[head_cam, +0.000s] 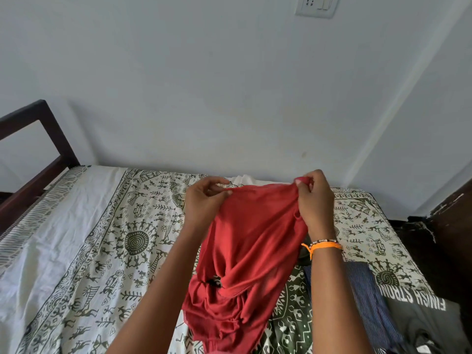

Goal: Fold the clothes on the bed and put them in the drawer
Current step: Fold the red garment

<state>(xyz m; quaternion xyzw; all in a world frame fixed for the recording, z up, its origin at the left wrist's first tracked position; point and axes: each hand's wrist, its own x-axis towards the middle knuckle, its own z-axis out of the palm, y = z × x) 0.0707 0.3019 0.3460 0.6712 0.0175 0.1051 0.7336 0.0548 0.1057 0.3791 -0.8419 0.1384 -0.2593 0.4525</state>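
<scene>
Both hands, left hand point(204, 200) and right hand point(315, 200), lift a red garment point(245, 251) above the bed point(76, 238), fingers pinched on its top edge; the bunched lower half could tangle and spoil the fold.

The garment point(245, 251) hangs over the bed point(76, 238); striped cloth point(367, 297) and printed shirt point(419, 318) lie right of it.

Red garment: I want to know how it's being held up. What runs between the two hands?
In the head view, the red garment's top edge spans from left hand to right hand.
</scene>
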